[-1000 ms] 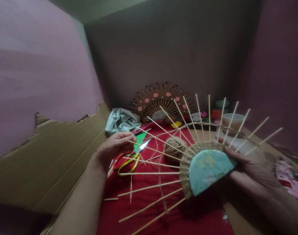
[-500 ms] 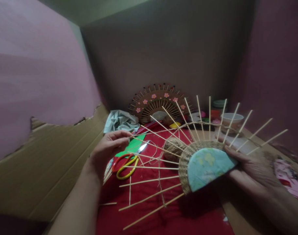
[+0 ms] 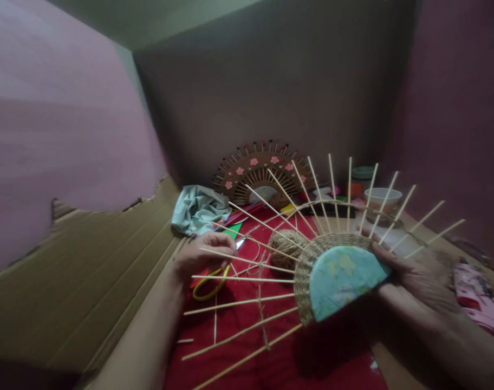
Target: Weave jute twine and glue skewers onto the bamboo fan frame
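1. Head view: the right hand (image 3: 417,279) holds a half-round fan frame (image 3: 342,279) by its straight edge, fingers spread flat along the blue-green paper face, thumb side hidden behind it. The frame is held up over a red cloth (image 3: 247,346), tilted toward the camera.
2. Thin sticks (image 3: 247,260) fan out from the frame's woven rim (image 3: 301,276). A strand of twine (image 3: 263,303) crosses the lower-left sticks partway out and also arcs across the upper ones.
3. The left hand (image 3: 204,252) sits at the tips of the left sticks, fingers curled together; it seems to pinch the twine's end, but the strand is too thin there to be sure.
4. A twine ball (image 3: 285,241) lies on the cloth just behind the frame, and scissors (image 3: 210,284) lie under the left hand.
5. Judged from this, the step in hand is weaving twine over and under the sticks, with the outer row only begun.
6. The next pass would call for steady tension on the strand while the right hand keeps the frame from turning, so the sticks stay evenly spaced.
7. A finished fan (image 3: 263,170) leans on the back wall, beside a crumpled cloth (image 3: 198,208) and a bowl (image 3: 383,197).
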`<action>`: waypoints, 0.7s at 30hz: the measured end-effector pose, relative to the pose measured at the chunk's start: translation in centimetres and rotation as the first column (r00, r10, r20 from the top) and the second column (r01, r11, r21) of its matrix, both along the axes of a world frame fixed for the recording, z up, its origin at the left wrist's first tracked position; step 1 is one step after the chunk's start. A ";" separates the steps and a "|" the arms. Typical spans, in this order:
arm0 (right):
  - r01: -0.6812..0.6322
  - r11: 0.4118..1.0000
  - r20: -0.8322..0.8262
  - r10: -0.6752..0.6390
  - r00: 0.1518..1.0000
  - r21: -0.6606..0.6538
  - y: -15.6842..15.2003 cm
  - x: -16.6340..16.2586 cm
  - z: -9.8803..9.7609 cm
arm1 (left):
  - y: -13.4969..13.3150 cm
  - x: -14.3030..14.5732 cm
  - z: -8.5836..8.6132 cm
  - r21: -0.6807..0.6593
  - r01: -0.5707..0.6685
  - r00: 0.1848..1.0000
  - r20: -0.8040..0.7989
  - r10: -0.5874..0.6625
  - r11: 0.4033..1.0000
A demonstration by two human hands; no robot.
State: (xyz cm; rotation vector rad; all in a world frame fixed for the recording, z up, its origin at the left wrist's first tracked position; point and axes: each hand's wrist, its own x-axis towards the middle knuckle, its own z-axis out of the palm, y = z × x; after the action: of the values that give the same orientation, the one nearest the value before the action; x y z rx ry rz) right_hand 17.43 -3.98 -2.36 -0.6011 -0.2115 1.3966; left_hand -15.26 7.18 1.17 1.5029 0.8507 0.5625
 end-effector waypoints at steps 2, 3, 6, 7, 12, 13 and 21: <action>0.009 1.000 -0.026 -0.009 1.000 -0.022 0.0 0.0 0.3 | -0.5 1.2 -0.1 -0.047 0.109 0.988 -0.102 -0.113 0.993; 0.015 0.999 -0.034 -0.016 0.999 -0.035 0.0 -0.1 0.4 | -0.8 1.8 0.0 -0.056 0.166 0.975 -0.142 -0.172 0.985; 0.012 0.998 -0.035 -0.014 0.999 -0.057 -0.1 -0.1 0.8 | -1.5 3.0 0.9 -0.016 0.330 0.922 -0.208 -0.326 0.944; 0.004 0.998 -0.030 -0.005 1.000 -0.060 -0.1 -0.1 0.8 | -1.6 3.2 1.1 0.017 0.378 0.904 -0.223 -0.365 0.926; -0.005 1.000 0.000 0.005 1.000 -0.022 -0.1 0.2 0.3 | -1.2 2.7 1.5 0.273 0.158 0.987 -0.048 -0.151 0.949; -0.007 1.000 0.003 0.007 1.000 -0.018 0.0 0.2 0.2 | -1.1 2.6 1.3 0.276 0.065 0.997 0.028 -0.075 0.959; -0.028 0.996 -0.006 0.028 1.000 -0.084 -0.1 -0.2 0.6 | -2.3 3.6 -0.4 -0.062 0.188 0.956 0.242 -0.168 0.980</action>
State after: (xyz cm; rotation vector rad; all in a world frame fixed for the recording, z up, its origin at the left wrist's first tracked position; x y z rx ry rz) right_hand 17.20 -4.06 -1.75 -0.6666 -0.1578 1.4396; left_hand -11.69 4.88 0.75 1.3865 0.5419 0.5514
